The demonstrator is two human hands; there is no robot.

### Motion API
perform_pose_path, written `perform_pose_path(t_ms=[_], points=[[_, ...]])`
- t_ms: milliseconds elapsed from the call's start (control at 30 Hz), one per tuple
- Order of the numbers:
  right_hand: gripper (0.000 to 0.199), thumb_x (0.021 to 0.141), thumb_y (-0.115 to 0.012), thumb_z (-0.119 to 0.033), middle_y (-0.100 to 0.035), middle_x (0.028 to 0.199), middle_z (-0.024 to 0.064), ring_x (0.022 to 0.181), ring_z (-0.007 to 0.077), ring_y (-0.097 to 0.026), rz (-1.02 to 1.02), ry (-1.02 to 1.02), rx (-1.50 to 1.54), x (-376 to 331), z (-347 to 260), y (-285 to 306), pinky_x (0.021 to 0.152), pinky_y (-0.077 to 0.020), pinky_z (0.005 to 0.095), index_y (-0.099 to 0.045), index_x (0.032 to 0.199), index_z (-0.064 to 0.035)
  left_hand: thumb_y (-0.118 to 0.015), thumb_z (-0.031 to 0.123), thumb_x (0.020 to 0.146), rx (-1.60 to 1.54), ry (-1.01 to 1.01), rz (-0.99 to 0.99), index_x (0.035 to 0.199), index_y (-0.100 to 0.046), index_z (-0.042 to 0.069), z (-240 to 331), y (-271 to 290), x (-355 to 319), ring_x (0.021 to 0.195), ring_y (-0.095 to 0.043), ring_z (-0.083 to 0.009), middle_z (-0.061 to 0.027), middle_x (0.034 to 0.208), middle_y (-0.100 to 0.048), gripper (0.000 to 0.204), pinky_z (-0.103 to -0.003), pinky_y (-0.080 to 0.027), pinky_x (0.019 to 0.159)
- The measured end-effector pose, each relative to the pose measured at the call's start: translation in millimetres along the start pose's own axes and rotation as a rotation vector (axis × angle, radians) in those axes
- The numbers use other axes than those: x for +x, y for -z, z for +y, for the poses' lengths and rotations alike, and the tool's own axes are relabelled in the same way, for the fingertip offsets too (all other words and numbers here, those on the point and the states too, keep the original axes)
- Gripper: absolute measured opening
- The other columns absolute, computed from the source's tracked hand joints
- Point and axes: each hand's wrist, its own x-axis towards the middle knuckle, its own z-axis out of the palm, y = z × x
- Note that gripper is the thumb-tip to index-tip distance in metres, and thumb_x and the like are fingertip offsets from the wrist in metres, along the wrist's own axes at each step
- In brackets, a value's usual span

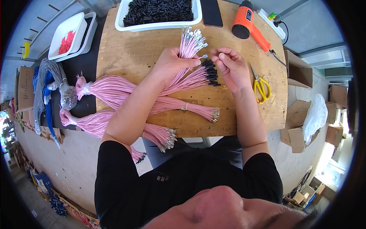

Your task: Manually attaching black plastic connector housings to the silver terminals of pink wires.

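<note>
Wires point(187, 50), probably light and floppy, are grasped by the left hand point(170, 65) over the counter point(131, 53), best held below their metal ends point(193, 38). The right hand point(233, 68) curls just beside; whether empty, I cannot tell.

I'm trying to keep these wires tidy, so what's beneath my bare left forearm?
Thin pink wire bundles on the brown wooden table pass beneath your left forearm, showing on both sides. The stretches it covers are hidden, so I can't tell which ends connect.
</note>
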Motion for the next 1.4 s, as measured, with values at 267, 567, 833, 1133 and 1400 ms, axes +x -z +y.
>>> perform_pose_path(t_ms=[267, 567, 833, 1133, 1400], points=[[0.022, 0.097, -0.056, 0.002, -0.068, 0.110, 0.0169, 0.103, 0.0233, -0.068, -0.055, 0.033, -0.155, -8, 5, -22, 0.093, -0.0569, 0.0329, -0.061, 0.118, 0.0068, -0.080, 0.005, 0.079, -0.089, -0.005, 0.014, 0.099, -0.069, -0.001, -5, 4, 4, 0.073, -0.063, -0.0132, -0.0063, 0.086, -0.070, 0.024, -0.026, -0.051, 0.069], [0.015, 0.094, -0.063, 0.000, -0.072, 0.098, 0.0126, 0.085, 0.0180, -0.070, 0.002, 0.060, -0.339, -10, 7, -16, 0.076, -0.0574, 0.0290, -0.065, 0.109, 0.0022, -0.079, 0.007, 0.081, -0.109, 0.004, 0.032, 0.099, -0.069, -0.001, -6, 5, 3, 0.072, -0.062, -0.0126, -0.0065, 0.084, -0.069, 0.022, -0.025, -0.050, 0.068], [0.014, 0.090, -0.068, 0.002, -0.072, 0.094, 0.0117, 0.079, 0.0152, -0.069, -0.014, 0.118, -0.322, -8, 12, -17, 0.071, -0.0562, 0.0270, -0.067, 0.104, 0.0022, -0.078, 0.005, 0.081, -0.084, -0.033, 0.034, 0.096, -0.068, -0.002, -6, 3, 4, 0.070, -0.060, -0.0109, -0.0054, 0.081, -0.067, 0.019, -0.025, -0.047, 0.064], [0.014, 0.091, -0.066, 0.003, -0.072, 0.094, 0.0126, 0.082, 0.0173, -0.071, -0.003, 0.123, -0.306, -10, 16, -21, 0.073, -0.0579, 0.0271, -0.067, 0.105, 0.0028, -0.077, 0.005, 0.082, -0.050, -0.071, 0.048, 0.095, -0.069, -0.001, -9, 2, 4, 0.069, -0.058, -0.0099, -0.0040, 0.080, -0.066, 0.017, -0.024, -0.045, 0.064], [0.012, 0.092, -0.065, 0.003, -0.072, 0.093, 0.0123, 0.081, 0.0178, -0.071, 0.034, 0.171, -0.265, -8, 19, -20, 0.072, -0.0584, 0.0272, -0.067, 0.104, 0.0028, -0.076, 0.005, 0.082, 0.016, -0.060, 0.052, 0.094, -0.070, -0.001, -8, 1, 2, 0.070, -0.058, -0.0090, -0.0036, 0.081, -0.066, 0.015, -0.024, -0.045, 0.064]])
